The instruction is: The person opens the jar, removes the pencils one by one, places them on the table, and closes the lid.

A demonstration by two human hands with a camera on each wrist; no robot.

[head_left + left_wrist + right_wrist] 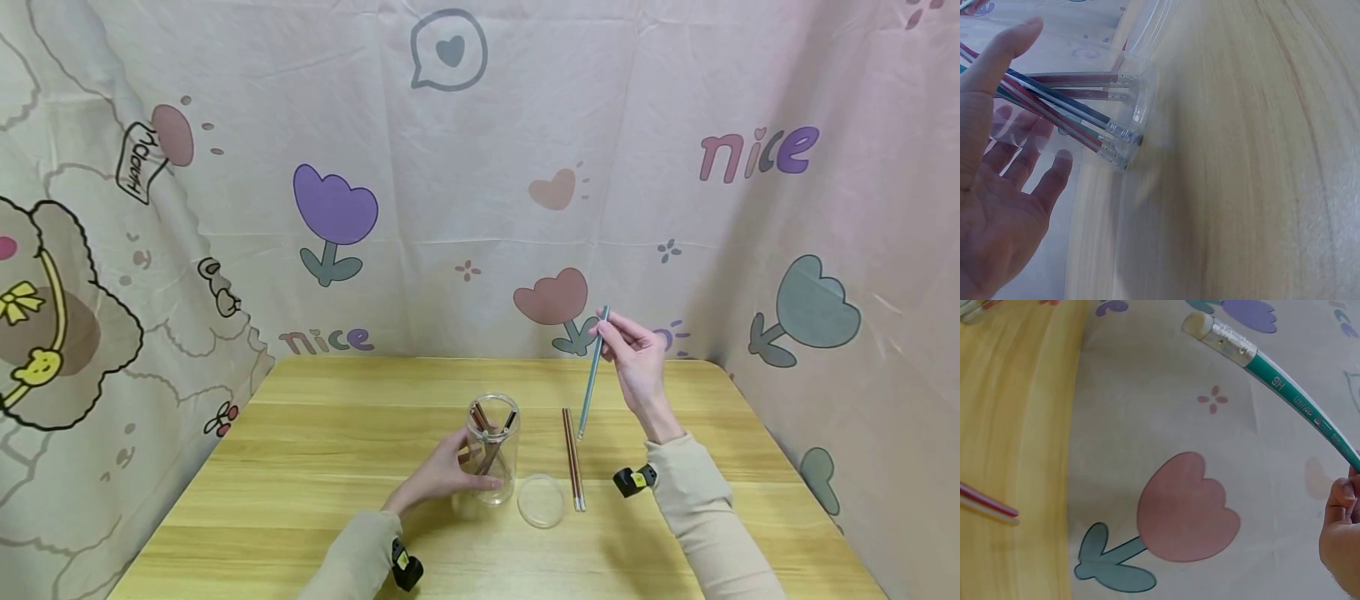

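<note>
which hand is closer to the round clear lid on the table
Left. The left hand grips the clear jar, just left of the lid; the right hand is raised farther off, beyond and right of it, holding a green pencil.

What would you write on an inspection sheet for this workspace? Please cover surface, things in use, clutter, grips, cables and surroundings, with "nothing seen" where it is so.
Surface: wood-grain table.
Things in use: clear jar, uncovered, several pencils inside; two reddish pencils lying side by side; clear round lid lying between the clear jar and that pair.
Clutter: nothing seen.
Grips: left grip around the clear jar; right grip pinching a green pencil.
Cables: nothing seen.
Surroundings: patterned cloth backdrop behind and beside the table.
</note>
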